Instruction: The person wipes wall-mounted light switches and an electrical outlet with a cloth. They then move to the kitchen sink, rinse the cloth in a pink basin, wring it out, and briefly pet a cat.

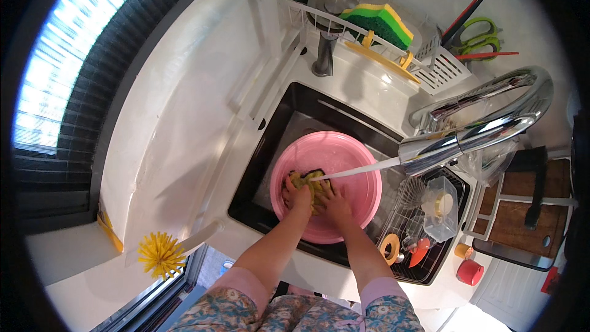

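Note:
A pink plastic basin [355, 157] sits in a dark sink [244, 193]. Both my hands are inside it, on a crumpled yellow-green cloth [316, 190] with dark edging. My left hand [298, 196] grips the cloth's left part, the fingers curled into it. On the right side of the cloth, my right hand [335, 204] rests with its fingers spread over the fabric; whether it grips is unclear. From the chrome faucet [428, 150], a stream of water [359, 171] falls onto the cloth between my hands.
A wire drying rack [401, 216] with a clear plastic container [440, 210] stands at the sink's right. Behind the sink, a white rack [318, 9] holds sponges [380, 23] and a metal bowl [332, 2]. A yellow-bristled brush [161, 256] juts out at left.

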A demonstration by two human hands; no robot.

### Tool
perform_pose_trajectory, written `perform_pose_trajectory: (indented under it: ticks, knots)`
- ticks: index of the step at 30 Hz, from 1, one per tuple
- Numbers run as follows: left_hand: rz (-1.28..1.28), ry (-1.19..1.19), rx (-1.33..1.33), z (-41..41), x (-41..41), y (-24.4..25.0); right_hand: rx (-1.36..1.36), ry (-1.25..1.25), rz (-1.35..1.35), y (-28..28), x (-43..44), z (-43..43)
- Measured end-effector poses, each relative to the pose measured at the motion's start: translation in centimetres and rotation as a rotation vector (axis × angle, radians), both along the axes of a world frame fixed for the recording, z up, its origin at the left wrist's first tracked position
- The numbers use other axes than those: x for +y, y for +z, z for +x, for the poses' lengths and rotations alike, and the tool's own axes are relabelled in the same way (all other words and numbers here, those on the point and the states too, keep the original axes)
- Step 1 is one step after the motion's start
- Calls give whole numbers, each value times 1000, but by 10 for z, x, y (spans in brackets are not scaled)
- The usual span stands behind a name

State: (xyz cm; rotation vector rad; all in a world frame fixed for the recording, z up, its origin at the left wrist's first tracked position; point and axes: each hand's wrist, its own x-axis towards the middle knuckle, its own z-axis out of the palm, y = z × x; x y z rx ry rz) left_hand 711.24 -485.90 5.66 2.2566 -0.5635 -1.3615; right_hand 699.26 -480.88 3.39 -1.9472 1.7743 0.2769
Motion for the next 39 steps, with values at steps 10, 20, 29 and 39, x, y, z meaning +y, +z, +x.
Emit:
perform_pose_trajectory:
  ticks: [10,20,29,39]
  knots:
    - [204,528,943,14,-4,-18,-1096,-970,134,62,-13,41]
    - [297,242,1158,16,5,-27,-693,-708,-357,95,-2,58]
    - [238,224,588,-17,13,10,-418,-646,-367,34,-35,-19]
    - [54,-42,156,4,7,-65,-74,-10,-222,-18,-2,-24]
